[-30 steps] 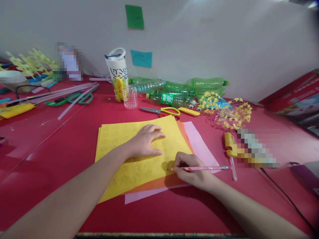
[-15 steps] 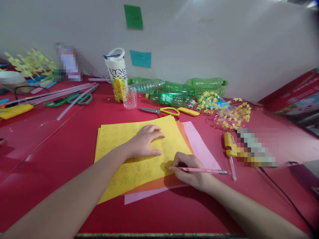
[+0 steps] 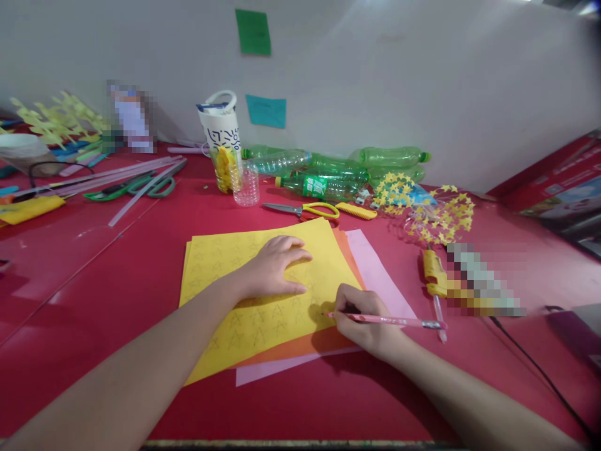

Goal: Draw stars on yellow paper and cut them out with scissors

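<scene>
Yellow paper point(image 3: 323, 247) lies in front of us, marked with pencilled stars, and our hands are near each other but apart. Our left hand point(image 3: 272, 272) is flat on it, fingers spread; our right hand point(image 3: 373, 337) pinches a pink pencil point(image 3: 399, 321), its tip close to the paper, though we cannot tell whether it touches. We judge the sheet light, thin and floppy, easily creased and apt to slide over the orange paper point(image 3: 288, 352) and pink paper point(image 3: 375, 269) beneath; a corner or edge is where to take hold. The pencil looks light and stiff. Beyond, on the red surface point(image 3: 211, 413), are scissors point(image 3: 300, 210) and green bottles point(image 3: 328, 186), with a yellow glue gun point(image 3: 435, 279) to our right.
</scene>
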`<state>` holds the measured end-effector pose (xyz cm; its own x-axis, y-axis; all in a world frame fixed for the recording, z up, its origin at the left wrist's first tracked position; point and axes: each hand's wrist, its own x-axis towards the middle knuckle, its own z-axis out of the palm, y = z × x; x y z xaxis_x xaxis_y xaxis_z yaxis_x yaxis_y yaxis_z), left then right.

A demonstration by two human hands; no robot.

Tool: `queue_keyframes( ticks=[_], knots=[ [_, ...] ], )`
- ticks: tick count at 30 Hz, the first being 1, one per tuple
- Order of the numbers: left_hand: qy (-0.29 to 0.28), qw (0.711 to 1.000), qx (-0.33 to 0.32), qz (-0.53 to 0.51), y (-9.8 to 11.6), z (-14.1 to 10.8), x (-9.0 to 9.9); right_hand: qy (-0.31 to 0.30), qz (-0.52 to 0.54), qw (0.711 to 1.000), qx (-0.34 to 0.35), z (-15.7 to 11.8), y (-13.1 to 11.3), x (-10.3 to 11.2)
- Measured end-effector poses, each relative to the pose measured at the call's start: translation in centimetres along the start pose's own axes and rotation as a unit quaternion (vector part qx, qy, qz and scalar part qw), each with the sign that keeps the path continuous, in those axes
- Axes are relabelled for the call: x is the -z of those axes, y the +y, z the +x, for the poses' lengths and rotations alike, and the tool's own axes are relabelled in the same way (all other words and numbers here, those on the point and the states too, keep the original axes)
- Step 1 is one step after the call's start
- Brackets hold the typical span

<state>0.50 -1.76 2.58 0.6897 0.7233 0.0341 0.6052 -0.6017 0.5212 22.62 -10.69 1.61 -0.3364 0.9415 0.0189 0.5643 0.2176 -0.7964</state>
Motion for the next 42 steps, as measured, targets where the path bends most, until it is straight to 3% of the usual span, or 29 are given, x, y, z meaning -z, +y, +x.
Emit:
queue_keyframes(
  ticks=[10, 38, 40, 42],
  knots=[
    [-0.001, 1.0, -0.002, 0.009, 0.0, 0.1, 0.0, -0.001, -0.006, 1.0, 0.001, -0.1, 0.1, 0.2],
    [0.006, 1.0, -0.007, 0.005, -0.2, 0.1, -0.1, -0.094, -0.008, 0.994, 0.053, -0.4, -1.0, 0.3],
    [0.007, 1.0, -0.007, 0.002, -0.3, 0.1, -0.2, -0.086, 0.015, 0.995, 0.037, -0.3, -0.9, 0.3],
    [0.007, 1.0, -0.007, 0.0, -0.2, 0.0, -0.2, -0.037, 0.043, 0.998, 0.007, -0.1, -0.7, 0.5]
  ],
)
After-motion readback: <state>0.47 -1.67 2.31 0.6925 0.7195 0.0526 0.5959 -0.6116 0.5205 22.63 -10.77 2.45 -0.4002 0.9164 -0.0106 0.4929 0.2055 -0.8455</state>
